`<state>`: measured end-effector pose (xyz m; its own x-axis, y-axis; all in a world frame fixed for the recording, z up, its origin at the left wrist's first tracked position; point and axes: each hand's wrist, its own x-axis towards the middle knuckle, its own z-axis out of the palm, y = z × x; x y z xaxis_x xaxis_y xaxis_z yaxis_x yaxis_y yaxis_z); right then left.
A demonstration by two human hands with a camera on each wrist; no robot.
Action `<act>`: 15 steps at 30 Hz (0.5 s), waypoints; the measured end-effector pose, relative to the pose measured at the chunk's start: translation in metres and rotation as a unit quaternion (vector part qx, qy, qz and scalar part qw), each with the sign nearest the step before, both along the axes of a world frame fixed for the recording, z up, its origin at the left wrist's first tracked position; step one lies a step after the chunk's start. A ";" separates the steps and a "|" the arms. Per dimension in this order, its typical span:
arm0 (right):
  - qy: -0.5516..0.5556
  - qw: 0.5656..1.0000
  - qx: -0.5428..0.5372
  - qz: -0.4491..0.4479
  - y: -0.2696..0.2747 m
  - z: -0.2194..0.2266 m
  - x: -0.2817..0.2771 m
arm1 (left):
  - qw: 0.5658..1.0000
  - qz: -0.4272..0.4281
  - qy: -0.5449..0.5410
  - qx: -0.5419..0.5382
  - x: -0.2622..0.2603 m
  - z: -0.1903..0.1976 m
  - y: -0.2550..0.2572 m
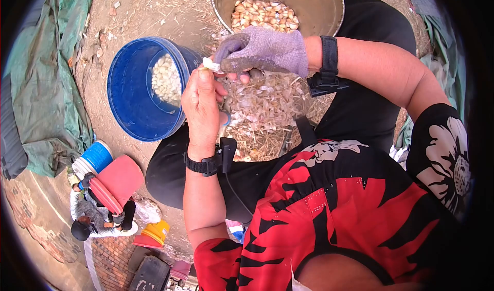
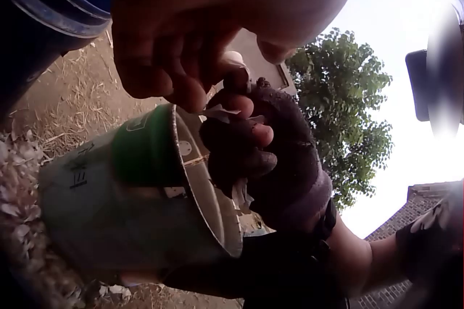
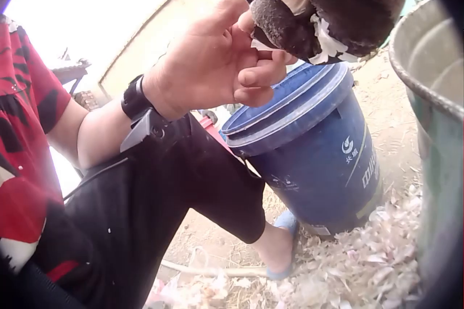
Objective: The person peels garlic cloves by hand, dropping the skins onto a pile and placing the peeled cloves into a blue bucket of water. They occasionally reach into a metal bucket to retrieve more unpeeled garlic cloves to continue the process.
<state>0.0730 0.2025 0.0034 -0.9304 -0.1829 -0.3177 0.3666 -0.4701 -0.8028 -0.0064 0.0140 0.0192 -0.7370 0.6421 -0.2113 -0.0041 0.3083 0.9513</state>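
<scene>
While the left hand (image 1: pixel 200 106) and gloved right hand (image 1: pixel 265 49) pinch a garlic clove (image 1: pixel 211 64), a blue bucket (image 1: pixel 128 87) at their left holds peeled cloves (image 1: pixel 165 80), a pail (image 1: pixel 321 8) beyond them has unpeeled cloves (image 1: pixel 263 14), and skins (image 1: pixel 267 100) lie on the ground (image 1: pixel 154 15) below.

Straw-strewn dirt ground (image 1: pixel 164 10); leafy tree (image 2: pixel 349 110); bright sky (image 2: pixel 384 12).

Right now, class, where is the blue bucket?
In the head view, the blue bucket is left of the peel heap, beside the bare left hand.
</scene>
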 end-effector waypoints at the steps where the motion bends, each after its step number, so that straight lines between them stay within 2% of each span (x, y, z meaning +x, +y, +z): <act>1: 0.031 0.999 0.027 0.007 -0.002 -0.003 0.000 | 0.999 0.001 -0.040 0.003 0.000 -0.001 0.001; 3: 0.063 0.996 0.053 0.014 -0.004 -0.005 0.000 | 0.993 0.004 -0.118 0.010 0.001 -0.002 0.001; 6: 0.039 0.997 -0.009 0.065 -0.004 -0.003 0.001 | 0.984 0.027 -0.176 0.014 -0.005 -0.002 -0.004; 7: 0.023 0.997 -0.044 0.061 -0.003 0.001 0.001 | 0.984 0.028 -0.175 0.014 -0.010 -0.001 -0.005; 9: 0.007 0.995 -0.079 0.058 -0.003 -0.001 0.002 | 0.983 0.104 -0.137 0.057 -0.025 0.005 -0.011; 11: 0.044 0.990 -0.133 0.025 -0.005 -0.018 0.004 | 0.985 0.169 -0.013 -0.009 -0.045 0.016 -0.017; 12: 0.044 0.990 -0.133 0.024 -0.006 -0.025 0.003 | 0.975 0.166 0.111 -0.094 -0.059 0.009 -0.026; 13: 0.008 0.980 -0.197 0.007 -0.008 -0.031 0.001 | 0.896 0.081 0.361 -0.244 -0.068 0.005 -0.036; 14: -0.028 0.965 -0.260 -0.010 -0.009 -0.036 0.000 | 0.853 0.063 0.451 -0.253 -0.068 -0.004 -0.041; 15: -0.029 0.965 -0.260 -0.009 -0.009 -0.036 0.000 | 0.801 0.045 0.536 -0.260 -0.065 -0.002 -0.037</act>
<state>0.0730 0.1931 -0.0328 -0.9186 -0.3152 -0.2383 0.3911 -0.8114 -0.4344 -0.0714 -0.0229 0.0171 -0.7124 0.6065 0.3531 0.6855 0.7093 0.1645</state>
